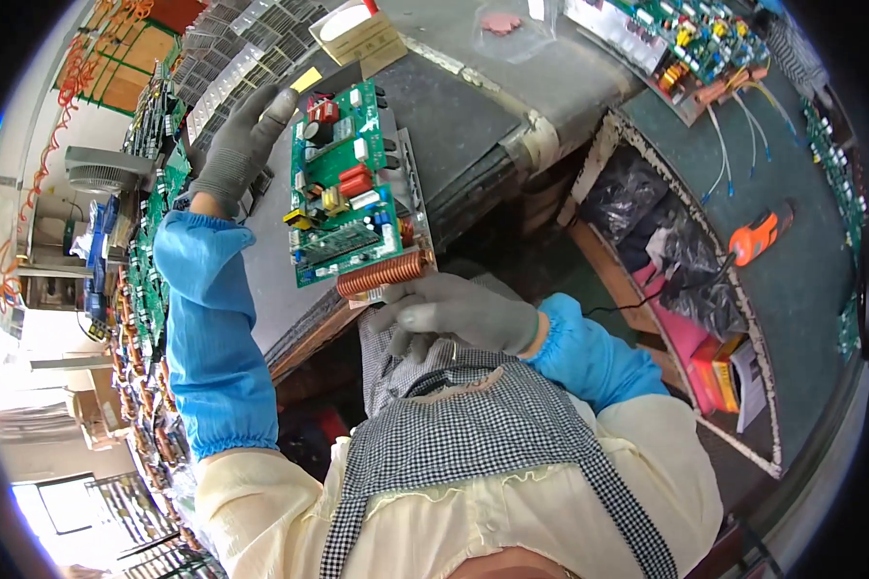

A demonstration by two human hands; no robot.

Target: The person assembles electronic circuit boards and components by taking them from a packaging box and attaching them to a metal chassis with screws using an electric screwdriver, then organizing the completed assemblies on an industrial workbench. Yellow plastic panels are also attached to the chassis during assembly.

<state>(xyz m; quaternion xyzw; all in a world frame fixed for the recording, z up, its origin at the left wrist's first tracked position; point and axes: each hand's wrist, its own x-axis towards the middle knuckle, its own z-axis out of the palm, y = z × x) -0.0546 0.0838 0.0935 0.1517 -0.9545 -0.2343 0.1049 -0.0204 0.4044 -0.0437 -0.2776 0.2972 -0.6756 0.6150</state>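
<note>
A green circuit board [343,179] lies on the dark bench, with red, yellow and white parts on its face and a metal heat sink along its right side. A copper coil [384,274] sits at its near end. My left hand [241,145], in a grey glove, is beside the board's far left corner, fingers apart and nothing visible in them. Just below the coil is my right hand [463,314], also gloved, its fingers loosely bent and apart. Whether its fingertips touch the coil or the board's edge I cannot tell.
A cardboard box [362,43] stands at the far side, near stacked metal pieces [246,48]. Several boards [150,251] crowd the left. At right are another populated board [695,48] with loose wires, an orange-handled tool [761,234], and an open compartment [637,207] holding black plastic bags.
</note>
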